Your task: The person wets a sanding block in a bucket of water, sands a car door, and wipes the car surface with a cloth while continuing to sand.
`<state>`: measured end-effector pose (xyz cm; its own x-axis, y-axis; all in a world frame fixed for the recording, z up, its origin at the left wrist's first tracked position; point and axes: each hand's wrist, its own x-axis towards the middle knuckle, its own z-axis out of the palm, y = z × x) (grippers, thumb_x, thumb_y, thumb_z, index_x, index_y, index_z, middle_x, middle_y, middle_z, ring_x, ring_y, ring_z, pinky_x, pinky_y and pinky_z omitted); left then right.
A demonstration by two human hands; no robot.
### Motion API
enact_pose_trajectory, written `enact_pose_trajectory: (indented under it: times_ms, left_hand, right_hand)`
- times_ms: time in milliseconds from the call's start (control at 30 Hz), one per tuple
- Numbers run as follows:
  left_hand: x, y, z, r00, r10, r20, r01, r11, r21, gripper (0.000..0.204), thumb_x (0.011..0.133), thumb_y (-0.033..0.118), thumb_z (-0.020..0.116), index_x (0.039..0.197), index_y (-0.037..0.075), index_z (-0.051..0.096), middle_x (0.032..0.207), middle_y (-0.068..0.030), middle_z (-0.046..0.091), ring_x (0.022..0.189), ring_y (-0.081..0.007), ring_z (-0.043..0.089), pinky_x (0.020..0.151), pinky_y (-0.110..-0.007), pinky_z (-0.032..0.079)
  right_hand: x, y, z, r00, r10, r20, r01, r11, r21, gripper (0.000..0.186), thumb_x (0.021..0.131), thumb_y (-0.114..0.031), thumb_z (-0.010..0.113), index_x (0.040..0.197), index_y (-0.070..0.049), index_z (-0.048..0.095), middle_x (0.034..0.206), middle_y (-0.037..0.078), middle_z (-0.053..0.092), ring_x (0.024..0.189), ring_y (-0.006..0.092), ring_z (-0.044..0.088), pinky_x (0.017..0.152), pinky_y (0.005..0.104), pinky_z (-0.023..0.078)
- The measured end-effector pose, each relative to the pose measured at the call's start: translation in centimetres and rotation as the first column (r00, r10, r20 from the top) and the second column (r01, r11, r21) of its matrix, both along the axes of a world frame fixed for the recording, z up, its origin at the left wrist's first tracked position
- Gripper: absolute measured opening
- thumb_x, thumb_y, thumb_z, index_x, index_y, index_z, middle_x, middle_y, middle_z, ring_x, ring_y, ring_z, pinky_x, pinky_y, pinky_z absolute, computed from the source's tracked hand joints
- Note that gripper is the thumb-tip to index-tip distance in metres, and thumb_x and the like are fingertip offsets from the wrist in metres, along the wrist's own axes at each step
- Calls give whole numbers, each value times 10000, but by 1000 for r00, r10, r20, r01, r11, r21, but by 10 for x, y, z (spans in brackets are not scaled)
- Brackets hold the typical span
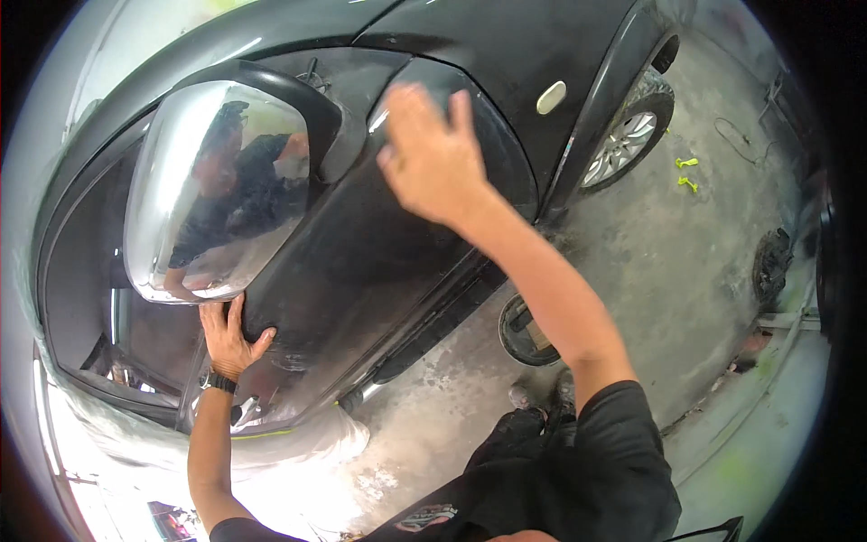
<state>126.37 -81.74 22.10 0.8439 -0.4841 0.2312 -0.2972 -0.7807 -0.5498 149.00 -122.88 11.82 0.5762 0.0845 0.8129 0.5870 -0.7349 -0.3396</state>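
A dark car door (361, 262) with dusty smudges fills the middle of the view. My left hand (232, 341), with a black watch at the wrist, lies on the door's upper edge. Its fingers are stretched out, their tips at the lower rim of a chrome side mirror (163, 217). Over the front part of the door, close to the dark front fender (488, 54), is my right hand (438, 167). Motion blurs its fingers, but they look apart and nothing shows in them. Whether it touches the panel, I cannot tell.
A front wheel (625, 149) stands beyond the fender. On the concrete floor are a round black-rimmed object (524, 339) by my feet and yellow-green scraps (687, 163). Translucent sheeting (312, 443) hangs at the car's rear. A dark, ragged round object (773, 265) sits by the right wall.
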Motion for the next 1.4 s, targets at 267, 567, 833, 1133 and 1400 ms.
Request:
enact_pose_trajectory:
  times_ms: [267, 567, 833, 1133, 1400]
  left_hand:
    - [-4, -2, 4, 1000, 10, -6, -9, 1000, 10, 957, 837, 612, 763, 1553, 49, 472, 1512, -284, 442, 1402, -524, 404, 1172, -676, 293]
    - [-5, 1, 3, 1000, 1, 2, -1, 1000, 14, 940, 839, 598, 768, 1544, 48, 477, 1476, -284, 456, 1351, -515, 432, 1141, -662, 324]
    - [-2, -7, 4, 1000, -2, 10, 1, 1000, 20, 937, 836, 613, 764, 1530, 46, 489, 1414, -268, 477, 1291, -499, 456, 1124, -660, 331]
    - [-2, -2, 0, 1000, 30, -8, -30, 1000, 2, 931, 842, 623, 755, 1531, 56, 490, 1475, -268, 459, 1341, -495, 442, 1133, -660, 330]
    - [-1, -5, 2, 1000, 21, -12, -21, 1000, -16, 929, 835, 630, 761, 1525, 66, 498, 1464, -256, 470, 1324, -487, 456, 1126, -652, 338]
  right_hand:
    - [-21, 32, -11, 983, 185, 5, -185, 982, -31, 651, 953, -388, 646, 1435, 40, 561, 1549, 229, 506, 1474, 346, 453, 1160, 728, 267]
    - [-21, 31, -10, 978, 207, -20, -208, 976, -58, 596, 971, -355, 620, 1414, 37, 550, 1555, 254, 476, 1478, 387, 435, 1138, 759, 282]
    - [-28, 35, -4, 987, 148, -61, -155, 981, -113, 701, 982, -445, 603, 1486, 33, 509, 1569, 252, 469, 1514, 361, 395, 1158, 732, 272]
    - [6, 0, -11, 999, 11, -33, -7, 995, 103, 597, 1035, -332, 551, 1472, 71, 496, 1600, 225, 447, 1505, 389, 413, 1161, 733, 287]
    - [20, -19, -17, 999, -38, -2, 38, 993, 111, 590, 1021, -334, 582, 1468, 43, 498, 1573, 232, 479, 1487, 392, 437, 1161, 733, 285]
